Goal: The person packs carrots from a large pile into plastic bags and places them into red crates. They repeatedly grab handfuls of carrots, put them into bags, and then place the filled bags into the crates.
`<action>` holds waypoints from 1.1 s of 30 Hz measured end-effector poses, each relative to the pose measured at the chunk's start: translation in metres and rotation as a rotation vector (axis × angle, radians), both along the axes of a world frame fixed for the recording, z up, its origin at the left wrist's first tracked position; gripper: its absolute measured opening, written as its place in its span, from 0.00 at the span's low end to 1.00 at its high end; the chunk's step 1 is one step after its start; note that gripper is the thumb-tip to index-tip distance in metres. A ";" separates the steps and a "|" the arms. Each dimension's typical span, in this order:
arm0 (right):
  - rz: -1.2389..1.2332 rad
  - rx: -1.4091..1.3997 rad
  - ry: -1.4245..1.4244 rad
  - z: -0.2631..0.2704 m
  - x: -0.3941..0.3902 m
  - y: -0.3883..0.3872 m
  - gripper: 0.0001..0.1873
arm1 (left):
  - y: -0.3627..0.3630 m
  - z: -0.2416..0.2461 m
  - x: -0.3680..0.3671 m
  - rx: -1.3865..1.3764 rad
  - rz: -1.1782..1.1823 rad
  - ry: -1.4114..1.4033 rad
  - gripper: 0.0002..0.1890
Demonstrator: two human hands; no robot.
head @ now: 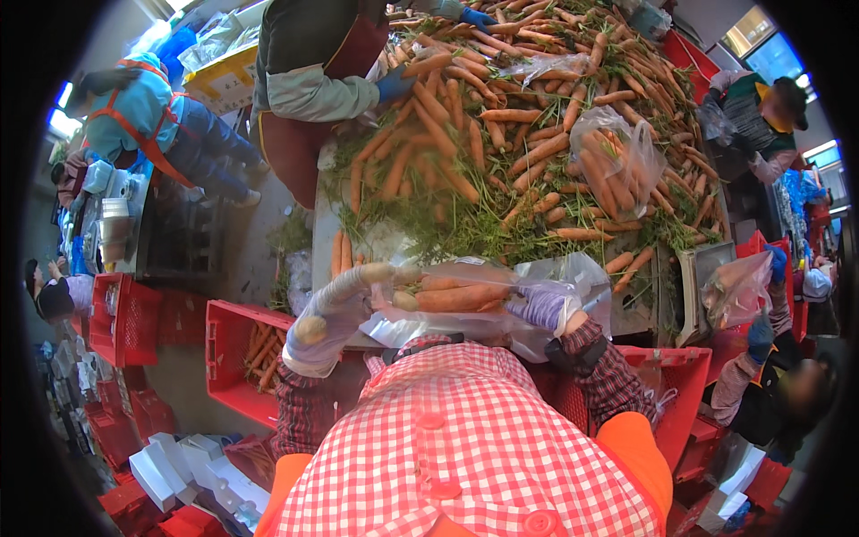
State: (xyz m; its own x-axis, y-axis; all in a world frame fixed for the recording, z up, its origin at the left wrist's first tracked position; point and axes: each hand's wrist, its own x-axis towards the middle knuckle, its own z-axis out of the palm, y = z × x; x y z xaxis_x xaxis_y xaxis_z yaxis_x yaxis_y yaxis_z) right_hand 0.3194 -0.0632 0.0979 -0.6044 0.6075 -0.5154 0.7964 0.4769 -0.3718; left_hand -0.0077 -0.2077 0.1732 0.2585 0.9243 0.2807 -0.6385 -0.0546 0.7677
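Observation:
A clear plastic bag of carrots (pixel 463 290) lies sideways at the table's near edge, directly in front of me. My left hand (pixel 335 305), in a pale knitted glove with tan patches, grips the bag's left end. At the other end, my right hand (pixel 545 305) in a lavender-and-white glove has hold of the plastic. Loose clear film (pixel 574 275) spreads behind and beside the right hand. Past the bag, a big heap of carrots (pixel 530 161) with green tops covers the table. Another filled clear bag (pixel 614 168) rests on the heap.
A red crate with carrots (pixel 221 362) stands at my left, and another red crate (pixel 678 403) at my right. One co-worker's blue-gloved hand (pixel 394 85) reaches into the heap. At right, a co-worker holds up a plastic bag (pixel 735 288) beside a grey bin (pixel 701 288).

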 end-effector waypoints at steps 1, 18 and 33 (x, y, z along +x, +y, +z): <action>0.003 -0.022 -0.016 0.006 -0.001 0.001 0.23 | 0.002 0.003 -0.002 0.048 -0.001 0.016 0.53; -0.642 0.115 0.399 -0.131 -0.140 0.257 0.23 | -0.019 -0.042 -0.022 -0.198 0.087 -0.204 0.43; -0.909 -0.023 1.090 -0.080 -0.110 0.292 0.21 | -0.012 -0.049 -0.025 -0.296 0.184 -0.178 0.42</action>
State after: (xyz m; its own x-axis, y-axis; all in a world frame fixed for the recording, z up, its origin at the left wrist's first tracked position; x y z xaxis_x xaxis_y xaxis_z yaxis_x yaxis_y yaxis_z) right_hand 0.2096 0.2288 0.0178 -0.1091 0.9917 -0.0675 0.1317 -0.0529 -0.9899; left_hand -0.0325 -0.2200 0.1243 0.0525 0.9984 0.0201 -0.7634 0.0272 0.6453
